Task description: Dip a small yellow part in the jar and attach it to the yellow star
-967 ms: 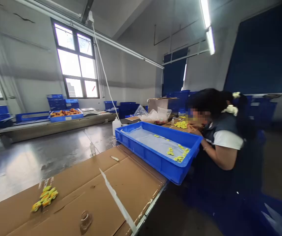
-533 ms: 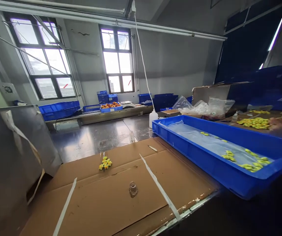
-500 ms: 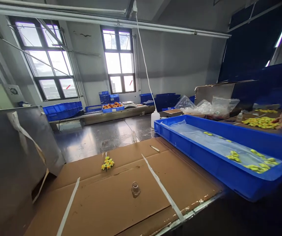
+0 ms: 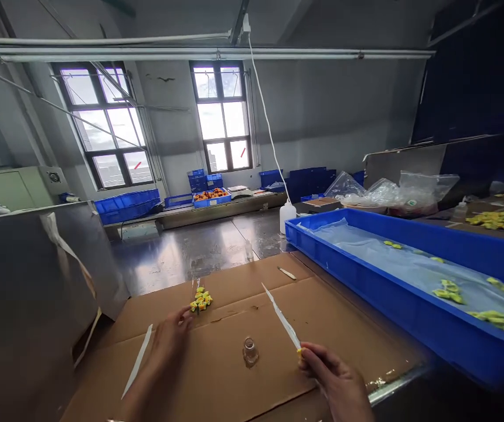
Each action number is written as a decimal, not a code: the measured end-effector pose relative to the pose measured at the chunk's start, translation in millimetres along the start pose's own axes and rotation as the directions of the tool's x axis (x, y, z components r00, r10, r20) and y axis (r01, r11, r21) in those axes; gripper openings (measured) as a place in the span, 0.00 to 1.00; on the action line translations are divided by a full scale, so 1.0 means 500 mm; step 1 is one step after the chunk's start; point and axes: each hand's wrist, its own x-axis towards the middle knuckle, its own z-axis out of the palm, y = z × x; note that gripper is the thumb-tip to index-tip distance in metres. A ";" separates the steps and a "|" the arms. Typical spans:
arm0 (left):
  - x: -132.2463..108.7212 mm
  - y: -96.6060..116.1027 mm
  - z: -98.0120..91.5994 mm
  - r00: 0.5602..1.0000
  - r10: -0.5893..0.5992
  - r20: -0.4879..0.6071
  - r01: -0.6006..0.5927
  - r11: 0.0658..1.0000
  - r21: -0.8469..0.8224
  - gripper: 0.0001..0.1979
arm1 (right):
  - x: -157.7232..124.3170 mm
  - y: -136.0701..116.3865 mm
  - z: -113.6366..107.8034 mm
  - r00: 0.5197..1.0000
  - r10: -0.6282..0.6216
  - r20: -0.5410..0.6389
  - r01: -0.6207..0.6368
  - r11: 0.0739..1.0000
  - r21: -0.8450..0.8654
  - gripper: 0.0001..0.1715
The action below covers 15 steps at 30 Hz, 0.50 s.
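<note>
Left hand [image 4: 170,335] lies flat on the cardboard-covered table [image 4: 217,387], fingers stretched forward and loosely spread, holding nothing. Cluster of small yellow pieces [image 4: 201,299] sits just beyond its fingertips, slightly to the right of them; near, whether touching cannot be told.

Right hand [image 4: 335,378]: grip pressed together, pinching one small yellow piece [image 4: 299,352] at the fingertips, held just above the cardboard. The cluster lies well forward and to the left of this grip, so the left hand is much the nearer.

Small clear glass vial [image 4: 249,351] stands upright between the two hands, just left of the right grip. Strip of white tape [image 4: 281,316] runs away from the right fingertips, long axis forward and leftward. Blue tray [image 4: 366,287] to the right of the right grip, a few yellow pieces inside.
</note>
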 end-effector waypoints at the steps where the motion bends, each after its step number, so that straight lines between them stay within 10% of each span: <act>1: 0.022 -0.005 0.007 1.000 0.002 0.017 -0.002 0.999 0.033 0.15 | 0.010 0.004 -0.001 1.000 0.023 0.003 -0.023 0.999 0.027 0.24; 15: 0.081 -0.043 0.049 0.998 -0.061 -0.006 0.061 0.998 0.021 0.20 | 0.008 0.004 -0.003 0.999 0.022 -0.025 -0.022 1.000 -0.012 0.23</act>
